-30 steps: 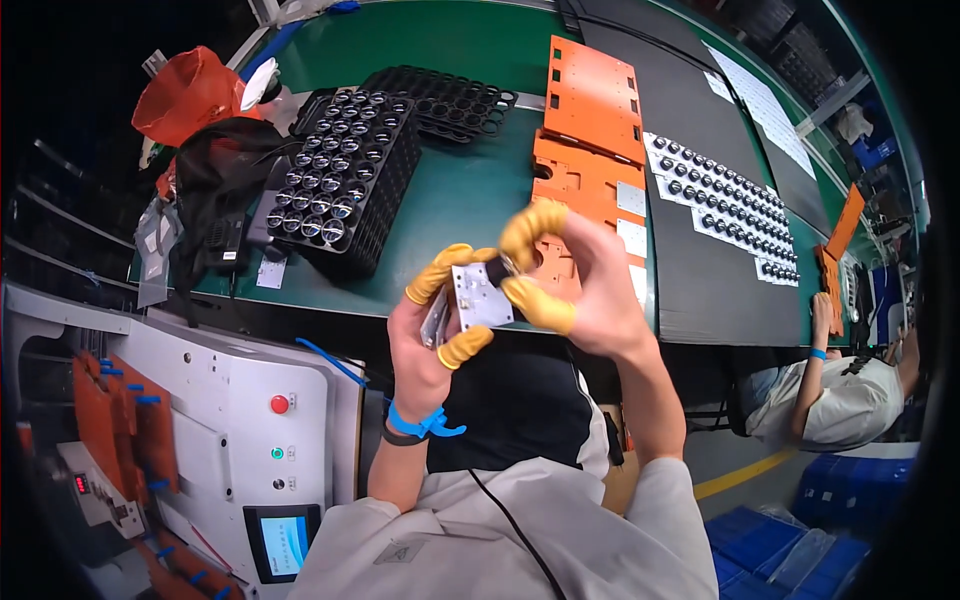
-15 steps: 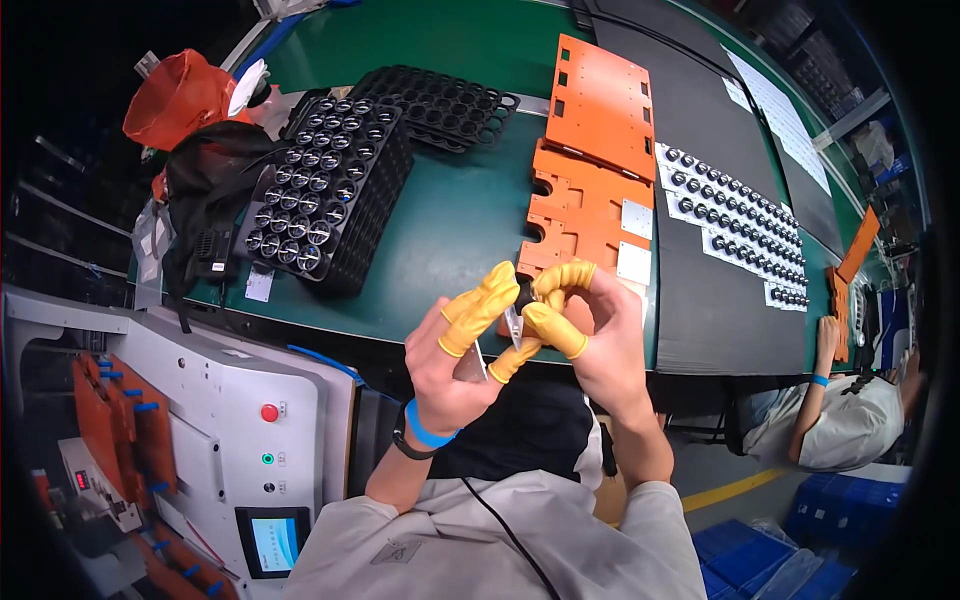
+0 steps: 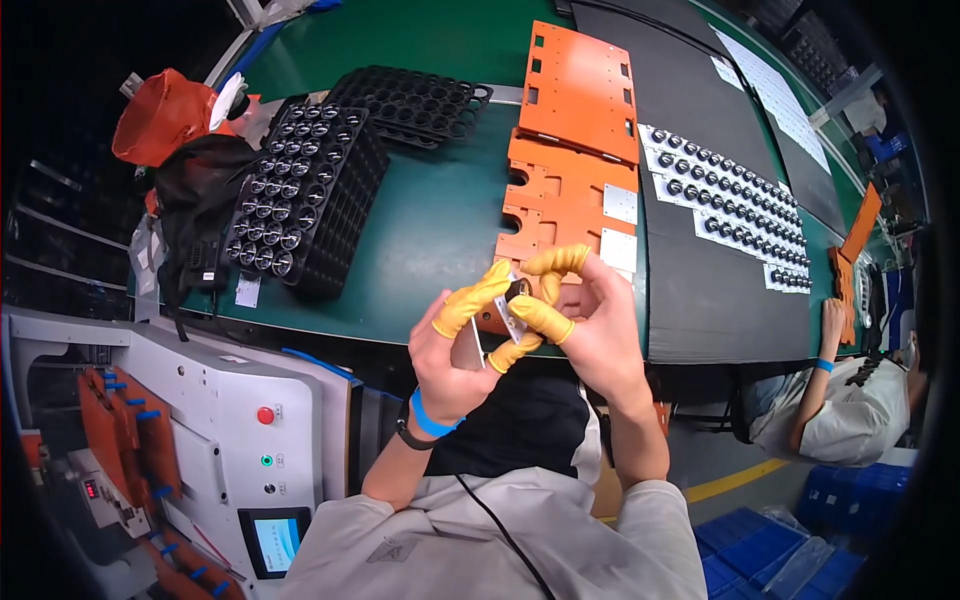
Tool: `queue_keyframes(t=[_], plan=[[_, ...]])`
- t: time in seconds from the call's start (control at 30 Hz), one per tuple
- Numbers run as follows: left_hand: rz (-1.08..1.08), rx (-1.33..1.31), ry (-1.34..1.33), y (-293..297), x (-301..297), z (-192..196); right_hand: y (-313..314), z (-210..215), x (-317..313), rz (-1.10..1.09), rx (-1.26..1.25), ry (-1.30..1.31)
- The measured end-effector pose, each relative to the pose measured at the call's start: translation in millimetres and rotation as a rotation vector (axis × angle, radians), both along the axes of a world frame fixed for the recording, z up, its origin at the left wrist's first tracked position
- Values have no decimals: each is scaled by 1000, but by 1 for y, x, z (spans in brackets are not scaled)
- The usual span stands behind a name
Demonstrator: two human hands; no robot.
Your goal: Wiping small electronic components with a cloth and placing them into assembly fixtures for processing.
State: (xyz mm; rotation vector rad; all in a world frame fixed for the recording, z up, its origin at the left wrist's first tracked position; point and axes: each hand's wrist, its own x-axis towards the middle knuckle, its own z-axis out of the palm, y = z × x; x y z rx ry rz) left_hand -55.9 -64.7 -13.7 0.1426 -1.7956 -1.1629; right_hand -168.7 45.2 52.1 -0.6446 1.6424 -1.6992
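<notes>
Both of my hands wear yellow finger cots and meet above the bench's front edge. My left hand [image 3: 450, 350] is closed, pinching a small white plate [image 3: 509, 318] held at a tilt; a second flat plate [image 3: 467, 347] lies against its palm. At the upper end of the pinched plate is a small black round part [image 3: 519, 289], with the thumb and fingers of my right hand [image 3: 600, 325] curled around it. Whether the part touches the plate is unclear. Beyond my hands is an orange fixture [image 3: 560, 190], its lid swung back, with two white plates [image 3: 620, 204] in its base.
To the left stands a stack of black trays [image 3: 300, 190] with clear lenses in the pockets, and more black trays [image 3: 405, 105] behind. Rows of white plates with black round parts [image 3: 725, 190] lie on a black mat at right. A machine panel [image 3: 240, 400] stands lower left; a co-worker [image 3: 830, 400] sits right.
The plate between my hands has turned so more of its face shows. My right fingers have shifted slightly around the black part. The bench appears shifted left in the view.
</notes>
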Motion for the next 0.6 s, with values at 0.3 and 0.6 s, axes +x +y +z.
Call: queue_keyframes(t=[0.3,0.6], plan=[[-307,833,-78,-7,-1,16,1,-16,2,-45,-53,1011],[-272,465,-254,-19,-11,49,3,-35,-3,-342,-177,1080]])
